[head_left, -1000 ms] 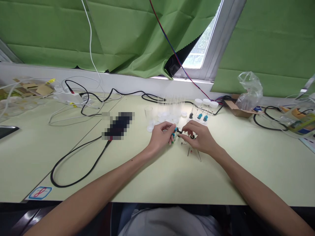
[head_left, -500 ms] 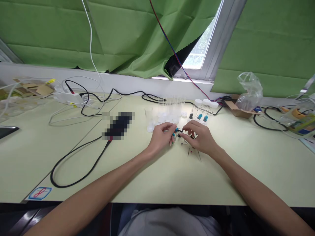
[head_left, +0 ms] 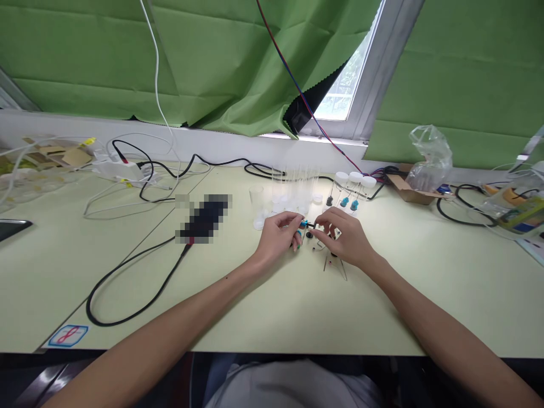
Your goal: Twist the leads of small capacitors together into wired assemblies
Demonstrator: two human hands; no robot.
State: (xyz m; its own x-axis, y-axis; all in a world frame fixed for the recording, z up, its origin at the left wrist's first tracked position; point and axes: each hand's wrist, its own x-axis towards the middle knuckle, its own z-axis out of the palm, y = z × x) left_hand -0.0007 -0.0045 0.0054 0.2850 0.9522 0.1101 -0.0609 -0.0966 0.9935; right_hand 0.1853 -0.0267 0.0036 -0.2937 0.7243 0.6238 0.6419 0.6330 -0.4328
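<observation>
My left hand (head_left: pixel 278 237) pinches a small blue piece (head_left: pixel 304 224) between thumb and fingertips. Another bit of blue (head_left: pixel 299 233) shows by its lower fingers. With bent fingers, my right hand (head_left: pixel 342 235) grips a short black piece (head_left: pixel 313 225) that meets the blue one end to end; its exact kind is too small to make out. Just below the hands, a round black part (head_left: pixel 309 234) and thin metal rods (head_left: pixel 343 269) lie on the table. Behind the right hand, several clear tubes with white caps (head_left: pixel 355 178) stand near thin rods with blue ends (head_left: pixel 345 202).
Clear open tubes (head_left: pixel 293 190) stand behind my left hand. To the left lies a pixelated dark object (head_left: pixel 206 218) with a black cable (head_left: pixel 90 294). A cardboard box (head_left: pixel 410 190) holding a plastic bag (head_left: pixel 431 156) sits at the back right.
Both hands stay in nearly the same place and keep their grip on the small pieces. Only slight finger movement and a tiny shift of the view show.
</observation>
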